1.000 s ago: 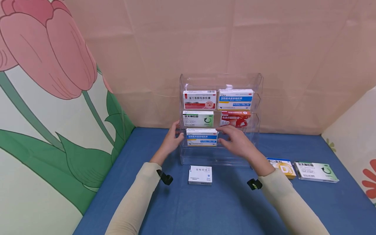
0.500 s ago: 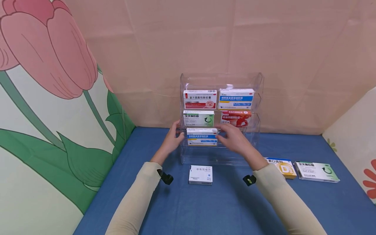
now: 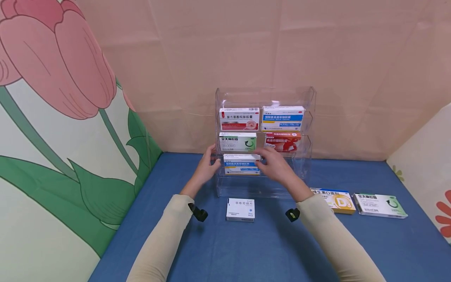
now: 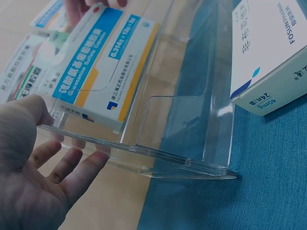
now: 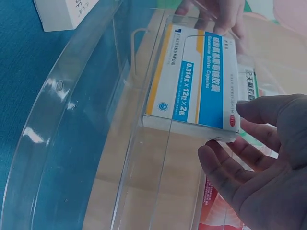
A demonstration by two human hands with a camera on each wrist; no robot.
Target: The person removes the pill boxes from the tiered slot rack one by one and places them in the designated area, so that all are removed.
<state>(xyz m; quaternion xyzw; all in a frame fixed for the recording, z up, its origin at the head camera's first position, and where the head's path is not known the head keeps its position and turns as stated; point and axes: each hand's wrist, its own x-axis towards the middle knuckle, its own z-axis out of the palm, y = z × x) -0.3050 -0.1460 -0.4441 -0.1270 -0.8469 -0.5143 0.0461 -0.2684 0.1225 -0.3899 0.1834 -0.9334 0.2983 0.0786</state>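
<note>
A clear tiered display rack (image 3: pixel 260 191) stands on the blue cloth. In its third tier down, at the left, sits a white, blue and yellow medicine box (image 3: pixel 241 166), printed Glucosamine Sulfate Capsules. My left hand (image 3: pixel 205 169) grips the rack's left side; in the left wrist view its thumb is on one side of the clear panel and the fingers are on the other. My right hand (image 3: pixel 276 166) pinches the box's right end, thumb (image 5: pixel 256 111) at the front edge and the other fingers (image 5: pixel 216 158) at its end and behind.
Higher tiers hold a red-and-white box (image 3: pixel 239 119), another blue-striped box (image 3: pixel 282 118), a green-and-white box (image 3: pixel 237 141) and a red box (image 3: pixel 283 142). A small white box (image 3: pixel 240 210) lies in front. Right lie a vitamin D box (image 3: pixel 334 201) and a green-white box (image 3: pixel 380 205).
My right hand has moved left, from beside the blue-striped box's right end to around that end. The left hand stays at the rack's side, and the box has hardly moved.
</note>
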